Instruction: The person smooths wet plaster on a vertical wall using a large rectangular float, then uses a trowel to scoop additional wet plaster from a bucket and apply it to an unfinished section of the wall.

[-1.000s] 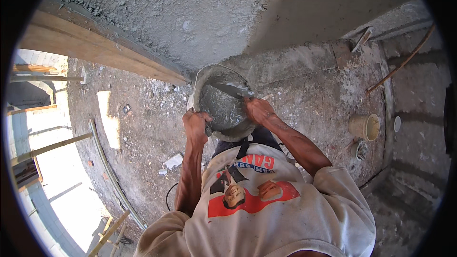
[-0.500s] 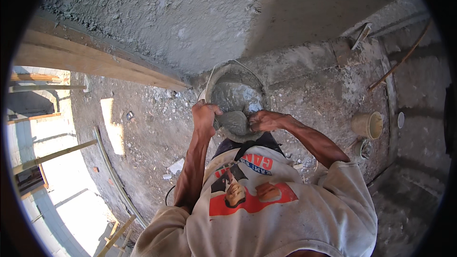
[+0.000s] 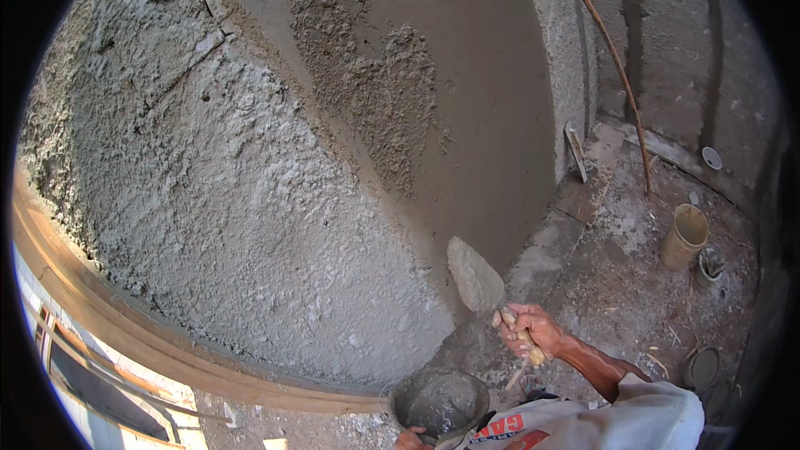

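- Right hand low and right of centre, fingers clamped round the wooden handle of a trowel; forearm runs down-right to a pale sleeve at the lower edge.
- Trowel blade points up-left from the fist, loaded with a heap of grey mortar. It sits just beside the foot of the wall; cannot tell if it touches the surface.
- Left hand only partly in view at the bottom edge, fingers curled on the near rim of a round metal pan. The pan holds wet grey mortar and sits below the trowel, close in front of the body.
- Wall fills most of the view. Left part is rough, lumpy render; right part is smoother, darker and in shade, with a patch of fresh mortar stuck high on it.
- Long wooden board runs along the wall's base at left.
- Floor at right is dusty, with debris.
- A tan cylindrical bucket stands on the floor well apart from the hands, a smaller container just beside it.
- A thin bent rod leans against the right stretch of wall.
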The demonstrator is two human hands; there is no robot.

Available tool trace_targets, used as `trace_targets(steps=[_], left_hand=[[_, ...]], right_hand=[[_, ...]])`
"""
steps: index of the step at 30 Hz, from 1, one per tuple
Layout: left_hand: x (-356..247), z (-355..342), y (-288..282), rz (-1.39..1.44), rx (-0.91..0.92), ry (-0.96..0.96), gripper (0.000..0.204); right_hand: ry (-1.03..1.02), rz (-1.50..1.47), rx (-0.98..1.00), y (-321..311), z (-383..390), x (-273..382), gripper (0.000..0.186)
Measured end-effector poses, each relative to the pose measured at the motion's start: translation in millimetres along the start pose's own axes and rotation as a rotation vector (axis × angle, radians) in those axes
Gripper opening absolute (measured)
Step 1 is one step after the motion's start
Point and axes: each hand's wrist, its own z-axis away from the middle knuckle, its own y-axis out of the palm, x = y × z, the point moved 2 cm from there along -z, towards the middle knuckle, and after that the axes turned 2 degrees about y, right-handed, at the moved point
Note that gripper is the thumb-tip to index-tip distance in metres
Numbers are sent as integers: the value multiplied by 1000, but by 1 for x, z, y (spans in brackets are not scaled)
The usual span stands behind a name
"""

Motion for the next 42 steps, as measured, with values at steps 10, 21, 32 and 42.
trace_targets(steps=[10,21,32,42], left_hand=[[57,-32,-70,-1192,-76,869,19],[12,47,-74,241,177,70,37],[-33,77,-11,245,347,322,13],[-145,133,36,136,470,92,33]], right_hand=[[-1658,253,-565,122,-23,292,41],[-628,1673,-363,66,-218,260,20],[392,1756,229,-61,-52,-194,36],[446,1875,601,-71,-66,-224,21]])
